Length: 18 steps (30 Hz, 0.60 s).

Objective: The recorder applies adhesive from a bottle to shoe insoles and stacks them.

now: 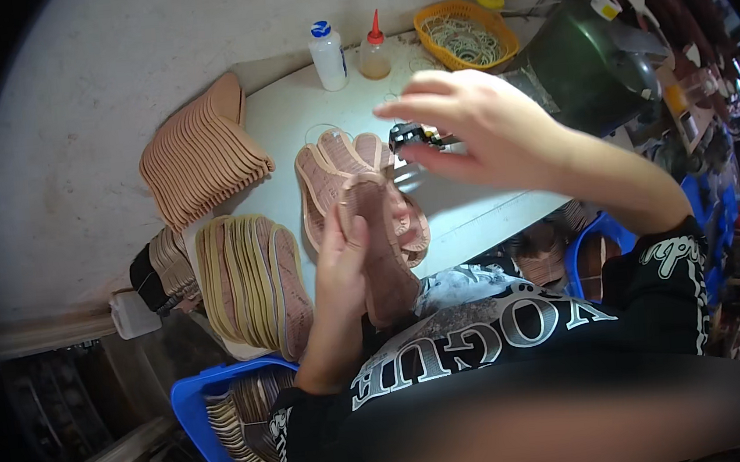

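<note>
My left hand grips a tan shoe insole held upright above my lap, its ribbed side facing me. My right hand hovers over the white table with its fingers spread and holds nothing. Its fingertips are close to a small black tool lying on the table. Under the held insole, several more tan insoles lie fanned out on the table.
A leaning row of insoles and a fanned tan stack sit at the left. A white bottle, a red-tipped glue bottle and an orange basket stand at the back. A blue crate of insoles is below left.
</note>
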{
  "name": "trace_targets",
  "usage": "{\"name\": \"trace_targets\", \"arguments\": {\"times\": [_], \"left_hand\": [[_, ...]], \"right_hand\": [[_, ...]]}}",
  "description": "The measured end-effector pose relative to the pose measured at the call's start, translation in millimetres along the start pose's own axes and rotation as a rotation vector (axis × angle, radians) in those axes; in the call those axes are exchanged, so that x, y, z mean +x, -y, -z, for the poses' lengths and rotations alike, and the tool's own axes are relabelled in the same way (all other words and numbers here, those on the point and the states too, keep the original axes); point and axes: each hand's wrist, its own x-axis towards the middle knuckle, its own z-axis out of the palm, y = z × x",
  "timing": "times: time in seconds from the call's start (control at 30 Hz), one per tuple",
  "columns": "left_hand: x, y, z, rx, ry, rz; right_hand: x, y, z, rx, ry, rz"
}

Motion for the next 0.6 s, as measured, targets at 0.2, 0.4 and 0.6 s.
{"name": "trace_targets", "arguments": {"times": [0.2, 0.4, 0.6], "left_hand": [[4.8, 1.4, 39.2, -0.195, -0.138, -0.173], [-3.1, -3.7, 62.0, -0.392, -0.338, -0.333], [-15.3, -13.6, 89.0, -0.459, -0.437, -0.446]], "right_hand": [[86.9, -72.1, -22.5, 0.128, 0.358, -0.477], [146.3, -148.0, -100.7, 0.109, 0.352, -0.821], [161.3, -193.4, -156.5, 0.165, 0.125, -0.901]]}}
